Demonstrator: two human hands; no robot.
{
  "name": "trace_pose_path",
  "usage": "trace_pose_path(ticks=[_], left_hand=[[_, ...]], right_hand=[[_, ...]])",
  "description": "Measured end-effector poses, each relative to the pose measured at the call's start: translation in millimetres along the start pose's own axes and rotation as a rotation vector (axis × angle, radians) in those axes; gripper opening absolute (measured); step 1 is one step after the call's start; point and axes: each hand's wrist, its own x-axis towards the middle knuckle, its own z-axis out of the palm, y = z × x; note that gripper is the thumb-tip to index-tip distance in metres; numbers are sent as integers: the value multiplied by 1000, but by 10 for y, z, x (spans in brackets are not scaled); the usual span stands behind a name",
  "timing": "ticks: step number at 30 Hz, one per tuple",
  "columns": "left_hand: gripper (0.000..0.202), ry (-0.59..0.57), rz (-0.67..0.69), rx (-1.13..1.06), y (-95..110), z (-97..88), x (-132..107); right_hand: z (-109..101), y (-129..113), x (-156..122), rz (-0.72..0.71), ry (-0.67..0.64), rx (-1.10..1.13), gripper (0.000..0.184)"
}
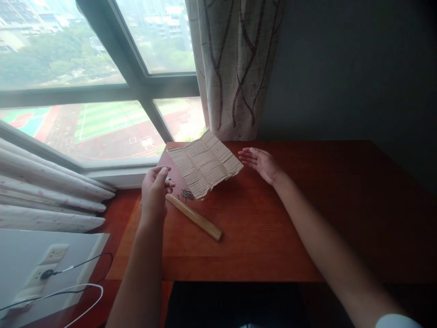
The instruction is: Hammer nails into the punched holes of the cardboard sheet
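Observation:
A creased sheet of corrugated cardboard with a patch of small holes or dots sits tilted above the tabletop, its near edge ragged and its right corner raised. To its left is my left hand, thumb pressed to the index finger in a pinch; whatever it may hold is too small to make out. My right hand is open, fingers stretched toward the cardboard's right corner, with a small gap between. Below the cardboard lie several metal nails. A wooden handle rests nearby, its far end hidden behind my left hand.
The reddish-brown wooden table meets a window at the left and a patterned curtain at the back. A wall socket with a black plug and loose cables is at the lower left.

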Motion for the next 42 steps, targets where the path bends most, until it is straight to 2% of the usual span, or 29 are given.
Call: trace_pose_path(ticks=[4,9,13,20,25,29,32,36,42], left_hand=[[44,-158,-195,1,-147,15,173],[49,-334,-261,-80,-247,133,263],[55,-372,-286,-122,-286,180,316],[52,-421,-282,-211,-287,261,261],[52,-421,-295,-231,-261,319,198],[51,-434,-283,-229,-287,351,173],[52,-448,-282,-205,-322,382,139],[50,-478,-314,-149,-358,452,45],[48,-597,-349,-153,-346,610,-180]], right_hand=[[214,60,297,66,-25,-30,17],[381,157,528,96,-33,-60,19],[431,185,578,125,-92,-65,25],[520,165,517,167,-271,12,36],[554,182,490,195,-278,25,40],[501,186,422,193,-275,22,39],[387,167,296,184,-269,15,37],[147,131,41,143,-227,-49,36],[-148,26,-399,74,-123,-174,37]])
